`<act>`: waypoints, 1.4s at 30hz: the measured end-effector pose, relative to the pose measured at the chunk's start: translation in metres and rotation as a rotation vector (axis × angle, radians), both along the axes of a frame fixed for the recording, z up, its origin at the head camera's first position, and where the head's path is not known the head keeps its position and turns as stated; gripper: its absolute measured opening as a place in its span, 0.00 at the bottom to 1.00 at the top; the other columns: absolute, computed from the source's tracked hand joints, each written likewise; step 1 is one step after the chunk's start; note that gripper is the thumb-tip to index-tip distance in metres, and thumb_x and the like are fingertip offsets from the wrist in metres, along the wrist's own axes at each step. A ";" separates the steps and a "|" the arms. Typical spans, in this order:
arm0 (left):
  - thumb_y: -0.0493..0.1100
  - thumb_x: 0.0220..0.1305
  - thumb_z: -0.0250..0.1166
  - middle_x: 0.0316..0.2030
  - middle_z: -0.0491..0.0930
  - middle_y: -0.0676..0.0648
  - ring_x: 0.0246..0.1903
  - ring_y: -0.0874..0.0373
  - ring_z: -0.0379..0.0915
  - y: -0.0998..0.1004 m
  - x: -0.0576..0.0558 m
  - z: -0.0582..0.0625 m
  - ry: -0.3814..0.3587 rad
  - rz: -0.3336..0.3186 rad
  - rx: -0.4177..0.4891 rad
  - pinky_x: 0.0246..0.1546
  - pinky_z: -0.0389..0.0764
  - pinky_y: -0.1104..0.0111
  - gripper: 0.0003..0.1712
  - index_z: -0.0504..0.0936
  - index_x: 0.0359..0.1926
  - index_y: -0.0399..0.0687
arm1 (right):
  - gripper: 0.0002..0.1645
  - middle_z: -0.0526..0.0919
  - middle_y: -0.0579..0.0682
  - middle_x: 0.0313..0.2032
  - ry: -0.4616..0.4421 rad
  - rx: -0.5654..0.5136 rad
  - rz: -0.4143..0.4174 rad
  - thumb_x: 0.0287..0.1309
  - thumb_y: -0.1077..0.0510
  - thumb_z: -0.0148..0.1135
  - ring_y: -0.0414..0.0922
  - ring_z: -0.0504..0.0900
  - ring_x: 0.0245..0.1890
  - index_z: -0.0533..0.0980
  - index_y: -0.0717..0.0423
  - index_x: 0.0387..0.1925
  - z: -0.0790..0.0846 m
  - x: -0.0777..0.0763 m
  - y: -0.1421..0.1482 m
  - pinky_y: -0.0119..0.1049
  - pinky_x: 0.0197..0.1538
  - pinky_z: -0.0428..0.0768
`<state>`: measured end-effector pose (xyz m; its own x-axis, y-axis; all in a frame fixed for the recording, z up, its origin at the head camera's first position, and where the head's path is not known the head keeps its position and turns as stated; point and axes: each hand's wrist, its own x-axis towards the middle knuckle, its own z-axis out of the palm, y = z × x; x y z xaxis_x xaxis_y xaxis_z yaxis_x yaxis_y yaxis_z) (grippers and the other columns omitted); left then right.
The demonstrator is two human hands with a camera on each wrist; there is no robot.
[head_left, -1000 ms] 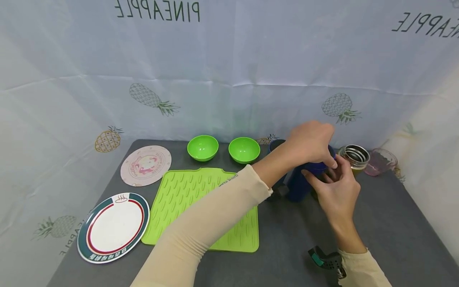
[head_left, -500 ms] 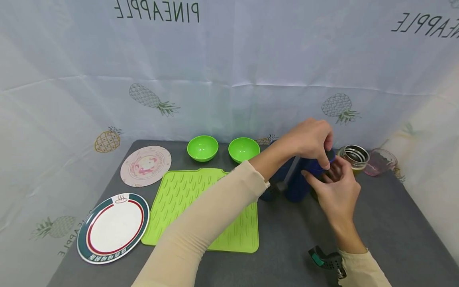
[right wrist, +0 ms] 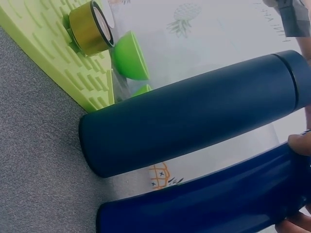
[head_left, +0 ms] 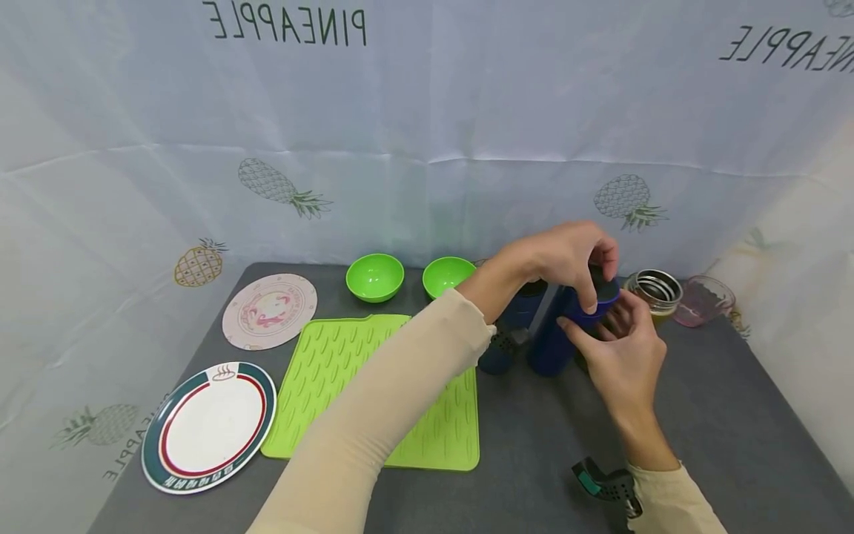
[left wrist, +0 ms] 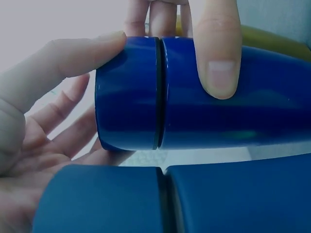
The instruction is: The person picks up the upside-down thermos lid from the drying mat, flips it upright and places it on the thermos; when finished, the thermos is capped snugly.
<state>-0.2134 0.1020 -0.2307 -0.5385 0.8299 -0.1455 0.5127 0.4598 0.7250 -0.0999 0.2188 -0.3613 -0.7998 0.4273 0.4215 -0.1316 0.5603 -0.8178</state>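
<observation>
In the head view a glossy blue thermos bottle (head_left: 550,345) stands upright at the table's right. My left hand (head_left: 572,254) reaches over from the left and holds its lid (head_left: 606,291) from above. Up close in the left wrist view, the thumb lies on the lid (left wrist: 127,92), with fingers behind and below it. A thin dark seam separates lid and body. Just below the lid, my right hand (head_left: 627,356) grips the bottle body (left wrist: 272,102), thumb on the near side. Beside it stands a matte blue bottle (right wrist: 194,114), touched by neither hand and partly hidden by my left arm in the head view.
An open steel-mouthed jar (head_left: 657,285) and a pink clear cup (head_left: 706,300) stand right of the bottles. Leftward are two green bowls (head_left: 375,278), a green mat (head_left: 347,356), a pink disc (head_left: 269,311) and a plate (head_left: 212,430). A gold cylinder (right wrist: 90,30) sits on the mat.
My left hand has turned about the lid, its wrist shifting left and its fingers spreading around the rim, so the dark lid top shows more. My right hand has kept its hold on the bottle.
</observation>
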 end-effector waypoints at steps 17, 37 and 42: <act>0.52 0.56 0.78 0.36 0.72 0.57 0.34 0.64 0.68 0.004 0.023 0.006 0.321 0.115 -0.230 0.33 0.69 0.75 0.20 0.73 0.37 0.56 | 0.46 0.85 0.58 0.58 -0.031 -0.009 -0.009 0.45 0.57 0.83 0.42 0.87 0.57 0.72 0.52 0.66 0.002 -0.001 0.001 0.16 0.50 0.79; 0.35 0.50 0.78 0.25 0.68 0.53 0.26 0.60 0.65 -0.001 0.006 0.002 0.204 0.023 -0.083 0.29 0.67 0.73 0.21 0.69 0.26 0.52 | 0.46 0.86 0.60 0.56 -0.004 -0.021 0.020 0.46 0.59 0.82 0.20 0.81 0.48 0.72 0.51 0.67 0.002 -0.002 -0.001 0.15 0.49 0.79; 0.34 0.51 0.76 0.25 0.68 0.53 0.26 0.60 0.64 -0.001 0.006 0.002 0.202 0.024 -0.099 0.29 0.66 0.72 0.20 0.69 0.26 0.52 | 0.46 0.86 0.60 0.57 -0.015 -0.022 0.012 0.46 0.58 0.82 0.21 0.82 0.48 0.71 0.50 0.67 0.001 -0.002 -0.001 0.15 0.49 0.79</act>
<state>-0.2073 0.1012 -0.2289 -0.5846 0.8034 -0.1133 0.6307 0.5378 0.5594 -0.1016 0.2180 -0.3599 -0.8110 0.4269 0.4000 -0.1254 0.5410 -0.8316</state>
